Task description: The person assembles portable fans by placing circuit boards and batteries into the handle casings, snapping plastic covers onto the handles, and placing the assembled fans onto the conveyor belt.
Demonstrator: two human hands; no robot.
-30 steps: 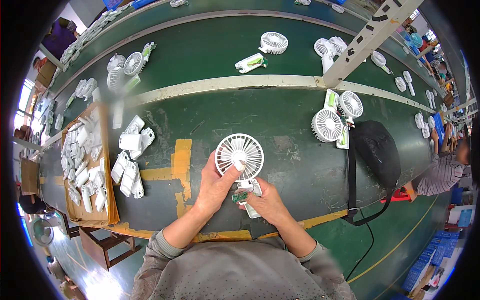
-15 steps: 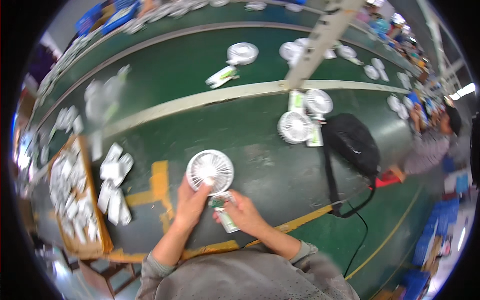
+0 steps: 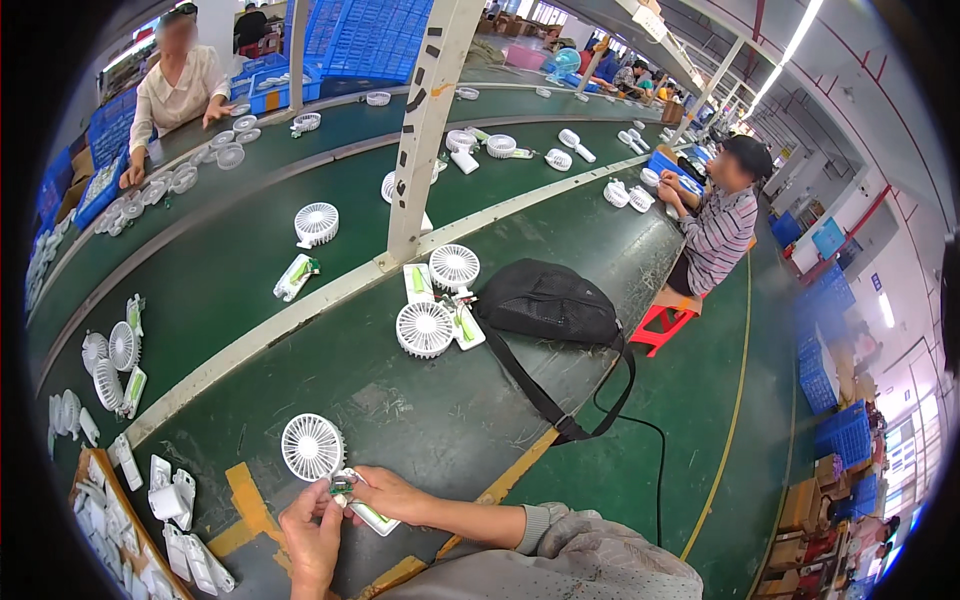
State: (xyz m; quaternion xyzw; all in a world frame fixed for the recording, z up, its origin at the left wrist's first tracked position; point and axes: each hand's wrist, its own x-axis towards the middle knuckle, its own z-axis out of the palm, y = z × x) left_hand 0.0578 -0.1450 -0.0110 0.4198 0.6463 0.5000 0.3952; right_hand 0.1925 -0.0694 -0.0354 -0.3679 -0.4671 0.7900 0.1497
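Note:
A white handheld fan with a round grille head (image 3: pixel 313 447) is between my hands, just above the table near its front edge. Its handle (image 3: pixel 376 519) is opened up, with a small green circuit board (image 3: pixel 342 487) showing at the neck. My right hand (image 3: pixel 390 494) is closed round the handle, thumb beside the board. My left hand (image 3: pixel 312 528) pinches at the neck, just below the grille head; its fingertips partly hide what they grip. White plastic handle shells (image 3: pixel 172 495) lie to the left.
A cardboard tray (image 3: pixel 125 520) of white parts stands at left. Ahead lie more fans (image 3: pixel 425 329) and a black bag (image 3: pixel 550 305) with its strap over the edge. A metal post (image 3: pixel 420 130) rises from the rail before the conveyor (image 3: pixel 250 240). Co-workers sit right (image 3: pixel 722 220) and far left (image 3: pixel 180 90).
The view has swung up and to the right. My left hand has shifted from the fan's grille head down to the neck beside the circuit board. My right hand stays on the handle.

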